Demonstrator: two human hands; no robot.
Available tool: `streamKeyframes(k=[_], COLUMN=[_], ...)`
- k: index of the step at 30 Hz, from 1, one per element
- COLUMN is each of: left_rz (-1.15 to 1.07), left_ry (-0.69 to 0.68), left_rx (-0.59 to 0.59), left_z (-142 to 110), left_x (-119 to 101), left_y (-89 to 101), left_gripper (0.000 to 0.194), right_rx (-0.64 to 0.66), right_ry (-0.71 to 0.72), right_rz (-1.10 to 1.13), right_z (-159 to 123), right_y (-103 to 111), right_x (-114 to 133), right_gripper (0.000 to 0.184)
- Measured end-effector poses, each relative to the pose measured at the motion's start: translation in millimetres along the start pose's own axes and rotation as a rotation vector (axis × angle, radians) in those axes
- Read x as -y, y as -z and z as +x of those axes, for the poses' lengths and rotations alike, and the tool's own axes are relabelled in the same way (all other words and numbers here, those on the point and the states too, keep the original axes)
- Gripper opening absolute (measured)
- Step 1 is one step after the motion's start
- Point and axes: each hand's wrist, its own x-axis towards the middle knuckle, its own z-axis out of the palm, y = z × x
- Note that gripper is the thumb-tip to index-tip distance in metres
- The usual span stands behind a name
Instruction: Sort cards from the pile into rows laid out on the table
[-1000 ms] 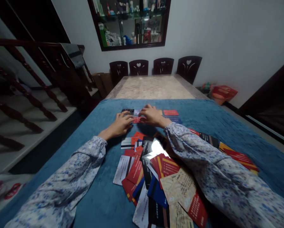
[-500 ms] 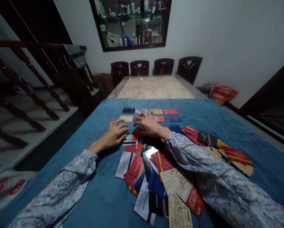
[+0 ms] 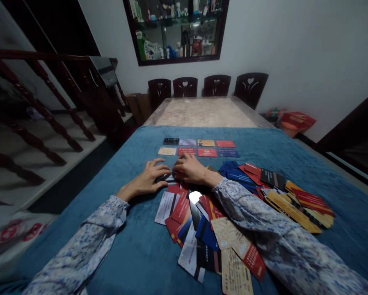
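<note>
My left hand (image 3: 151, 177) lies palm down, fingers spread, at the far left edge of a loose pile of bank cards (image 3: 184, 209). Its fingertips reach a pale card with a dark stripe (image 3: 172, 179); whether they press on it I cannot tell. Close beside it, my right hand (image 3: 190, 169) is over the pile's far end, fingers bent and close together. What lies under that palm is hidden. Just beyond, two rows of cards lie flat, among them a cream card (image 3: 167, 151), a red card (image 3: 207, 153) and a blue card (image 3: 228, 153).
A blue cloth (image 3: 110, 164) covers the near part of the table. More cards, including a black card (image 3: 273, 178) and yellow cards (image 3: 290, 209), are heaped right of my right forearm. Bare marble tabletop (image 3: 202, 112) and several chairs (image 3: 185, 87) are farther back.
My right hand has drawn back from the near row, so the red card there shows more. The camera view has shifted slightly. My left hand stays beside the pile.
</note>
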Motion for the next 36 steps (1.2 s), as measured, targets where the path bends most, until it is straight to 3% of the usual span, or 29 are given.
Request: streamKeyframes(k=[9, 16, 25, 36], left_rz=[-0.016, 0.002, 0.037, 0.071], left_ry=[0.018, 0.017, 0.065, 0.075], left_rx=[0.058, 0.033, 0.026, 0.029], left_z=[1.4, -0.9, -7.7, -8.5], left_x=[-5.6, 0.4, 17.7, 20.1], left_y=[0.3, 3.2, 5.2, 7.4], left_gripper=[0.031, 0.029, 0.031, 0.027], right_rx=[0.012, 0.019, 0.017, 0.006], right_ry=[0.054, 0.054, -0.014, -0.066], right_rz=[0.053, 0.058, 0.040, 0.030], right_z=[-2.3, -1.9, -3.9, -3.2], right_y=[-2.5, -4.1, -3.4, -5.1], right_x=[3.0, 5.0, 9.0, 13.7], right_gripper=[0.029, 0.030, 0.041, 0.041])
